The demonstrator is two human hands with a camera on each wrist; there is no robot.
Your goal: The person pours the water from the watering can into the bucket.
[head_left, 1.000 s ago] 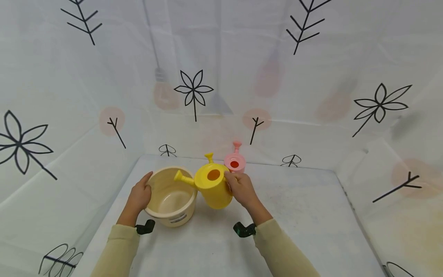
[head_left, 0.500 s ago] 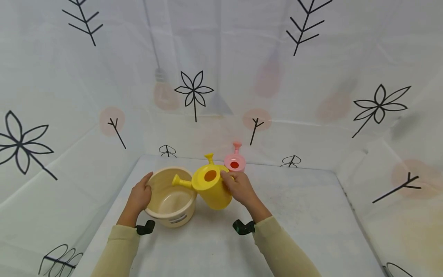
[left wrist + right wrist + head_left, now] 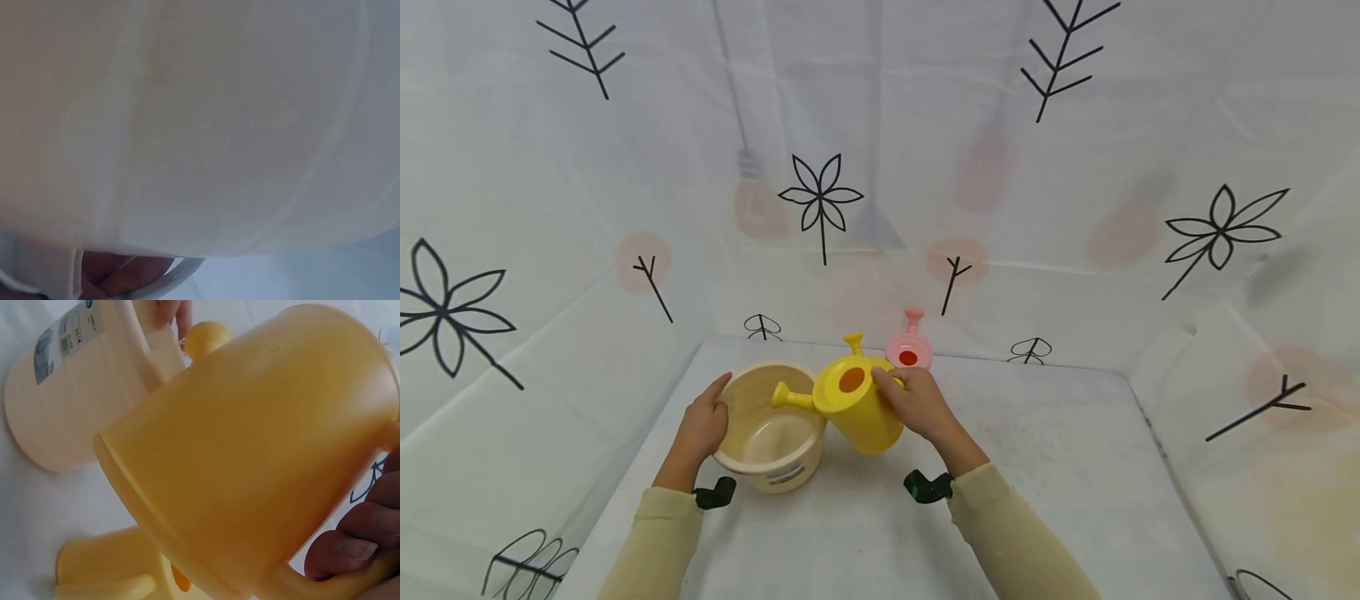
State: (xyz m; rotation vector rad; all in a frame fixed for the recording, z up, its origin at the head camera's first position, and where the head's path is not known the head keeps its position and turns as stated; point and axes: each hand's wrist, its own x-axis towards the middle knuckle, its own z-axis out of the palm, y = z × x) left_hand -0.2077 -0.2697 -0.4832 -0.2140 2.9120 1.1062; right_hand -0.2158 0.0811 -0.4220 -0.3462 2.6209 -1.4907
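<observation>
My left hand (image 3: 702,427) grips the rim of a cream plastic basin (image 3: 790,467) at its left side. The basin's outer wall (image 3: 219,137) fills the left wrist view, with a few dark fingers below it. My right hand (image 3: 917,404) holds a yellow watering can (image 3: 868,421) by its handle. The can is tilted left, its spout over the basin's opening. In the right wrist view, fingers (image 3: 359,547) curl round the handle. A second yellow watering can (image 3: 106,556) stands behind, mostly hidden in the head view except for its spout (image 3: 853,342).
A pink watering can (image 3: 910,348) with a red opening stands at the back of the white table (image 3: 1037,467), close to the rear cloth wall (image 3: 880,283). Cloth walls printed with plants enclose the table on the left, back and right.
The held yellow watering can has tipped a little further left, its spout shifting left and slightly down. My right hand moved slightly left with it. The basin and left hand stayed in place.
</observation>
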